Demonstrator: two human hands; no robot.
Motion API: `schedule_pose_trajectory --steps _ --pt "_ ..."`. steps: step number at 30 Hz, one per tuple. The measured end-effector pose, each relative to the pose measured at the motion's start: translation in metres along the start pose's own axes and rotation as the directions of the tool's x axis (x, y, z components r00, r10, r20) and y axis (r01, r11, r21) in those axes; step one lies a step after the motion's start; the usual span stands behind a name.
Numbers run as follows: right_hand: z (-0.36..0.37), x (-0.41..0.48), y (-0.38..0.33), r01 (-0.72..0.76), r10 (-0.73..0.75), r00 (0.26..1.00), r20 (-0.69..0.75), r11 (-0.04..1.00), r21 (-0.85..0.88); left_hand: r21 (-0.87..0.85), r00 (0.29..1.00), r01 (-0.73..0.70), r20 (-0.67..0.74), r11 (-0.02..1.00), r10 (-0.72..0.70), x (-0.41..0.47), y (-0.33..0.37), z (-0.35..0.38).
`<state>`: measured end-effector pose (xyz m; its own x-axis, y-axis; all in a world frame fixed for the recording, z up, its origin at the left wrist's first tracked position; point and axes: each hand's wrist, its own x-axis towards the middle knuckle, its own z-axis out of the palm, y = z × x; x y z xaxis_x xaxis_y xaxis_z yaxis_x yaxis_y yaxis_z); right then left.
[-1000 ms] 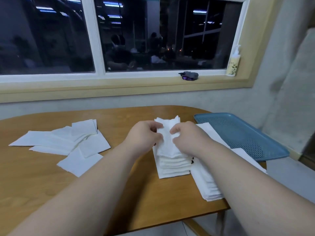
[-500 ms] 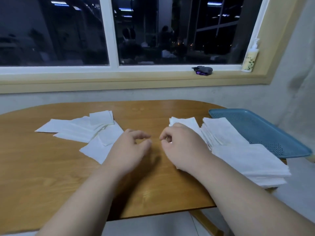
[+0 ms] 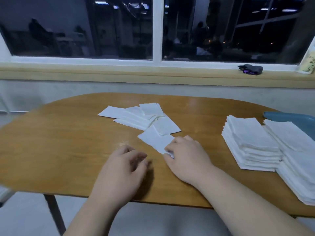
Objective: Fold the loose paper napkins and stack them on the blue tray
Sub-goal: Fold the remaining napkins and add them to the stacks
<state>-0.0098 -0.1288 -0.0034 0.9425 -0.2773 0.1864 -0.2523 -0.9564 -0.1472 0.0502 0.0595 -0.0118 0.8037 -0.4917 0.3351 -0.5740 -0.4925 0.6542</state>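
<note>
1. Fingers [image 3: 176,143] of the right hand [image 3: 189,155] pinch the nearest loose napkin [image 3: 156,139], toward the near edge of the desk [image 3: 59,150]; the left hand [image 3: 122,167] is loosely curled and empty.
2. Pick-up step, likely; the next move needs both hands to fold it, and the blue tray [image 3: 293,119] sits at the right edge.

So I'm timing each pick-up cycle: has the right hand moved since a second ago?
Yes. The right hand has left the folded stack and gone leftward to the nearest loose napkin, whose corner it pinches.

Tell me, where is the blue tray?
In the head view, the blue tray sits at the far right of the table, behind the napkin stacks.
</note>
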Motion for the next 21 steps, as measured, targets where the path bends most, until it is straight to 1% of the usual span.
schedule_pose_trajectory --steps 4,7,10,14,16,18,20,21 --pt "0.006 -0.019 0.002 0.024 -0.018 0.997 -0.081 0.998 0.066 0.02 0.997 -0.069 0.03 0.997 0.068 -0.003 -0.008 0.0" --pt "0.007 -0.03 0.002 0.089 -0.066 0.989 -0.13 0.98 0.178 0.047 0.988 -0.151 0.024 0.987 0.15 -0.005 -0.007 0.0" --pt "0.006 -0.032 0.001 0.118 -0.092 0.988 -0.121 0.967 0.227 0.109 0.981 -0.19 0.055 0.976 0.185 -0.009 -0.007 -0.002" --pt "0.004 -0.033 0.001 0.097 -0.074 0.994 -0.084 0.946 0.309 0.163 0.972 -0.212 0.141 0.964 0.19 -0.011 -0.012 -0.006" --pt "0.001 -0.031 0.002 0.065 -0.03 0.995 -0.095 0.92 0.386 0.166 0.971 -0.21 0.148 0.964 0.186 -0.01 -0.015 -0.009" --pt "-0.002 -0.023 0.004 0.007 0.059 0.989 -0.133 0.895 0.445 0.117 0.974 -0.199 0.134 0.973 0.183 -0.008 -0.016 -0.011" --pt "-0.004 -0.003 0.006 -0.073 0.135 0.981 -0.138 0.921 0.384 0.08 0.978 -0.176 0.123 0.981 0.166 -0.005 -0.018 -0.012" --pt "-0.004 0.011 0.008 -0.124 0.178 0.975 -0.131 0.932 0.342 0.094 0.979 -0.172 0.126 0.981 0.16 -0.003 -0.019 -0.012"
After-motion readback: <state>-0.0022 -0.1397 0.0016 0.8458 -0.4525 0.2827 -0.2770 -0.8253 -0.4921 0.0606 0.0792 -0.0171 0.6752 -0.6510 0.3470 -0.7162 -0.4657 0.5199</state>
